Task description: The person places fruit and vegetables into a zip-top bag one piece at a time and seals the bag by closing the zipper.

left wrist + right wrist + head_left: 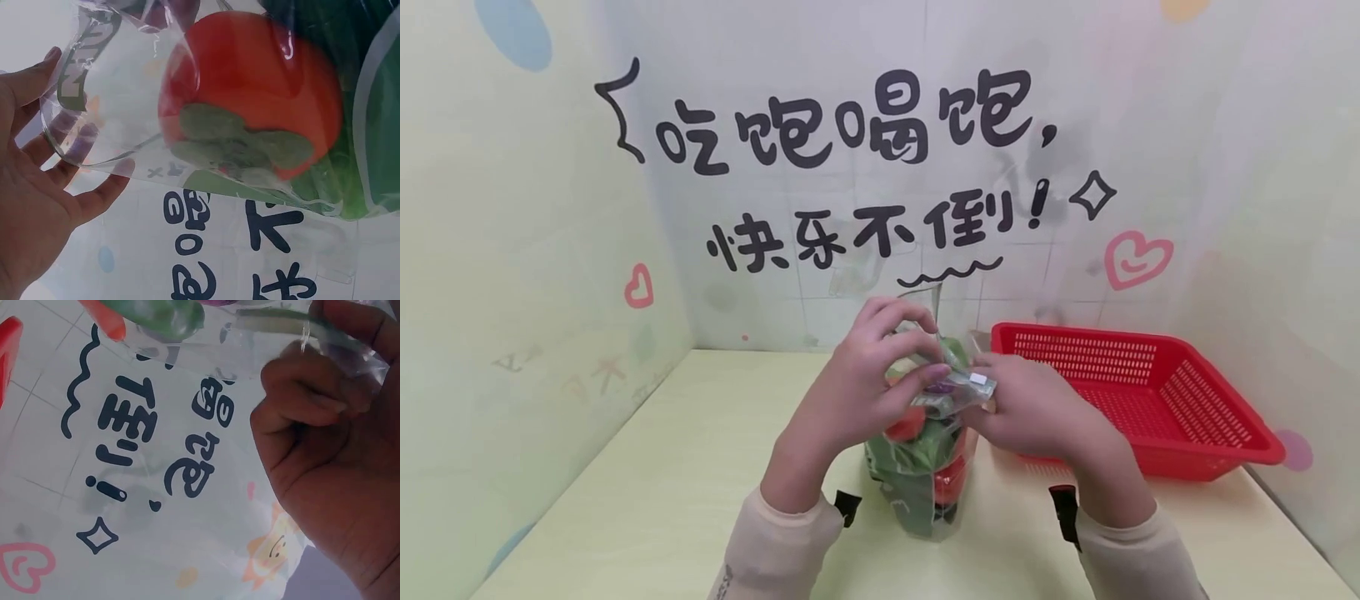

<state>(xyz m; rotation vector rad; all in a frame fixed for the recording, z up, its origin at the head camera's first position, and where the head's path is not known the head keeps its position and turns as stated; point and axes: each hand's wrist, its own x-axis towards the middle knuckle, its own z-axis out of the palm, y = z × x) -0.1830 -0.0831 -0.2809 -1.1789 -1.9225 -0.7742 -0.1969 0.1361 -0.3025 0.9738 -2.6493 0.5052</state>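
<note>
A clear plastic bag with green printed parts stands on the table between the two hands. Inside it are a persimmon-like, orange-red fruit with a broad green calyx, green produce and something purple. My left hand is at the bag's top left. In the left wrist view its thumb and fingers stand apart around the loose film, fingertips touching it. My right hand pinches the film at the top right, its fingers curled in the right wrist view. The head view partly hides the right fingertips behind the bag.
A red perforated plastic basket stands right of the bag, close to the right forearm. Behind the pale table rises a wall printed with black characters and hearts. Side panels bound the table left and right.
</note>
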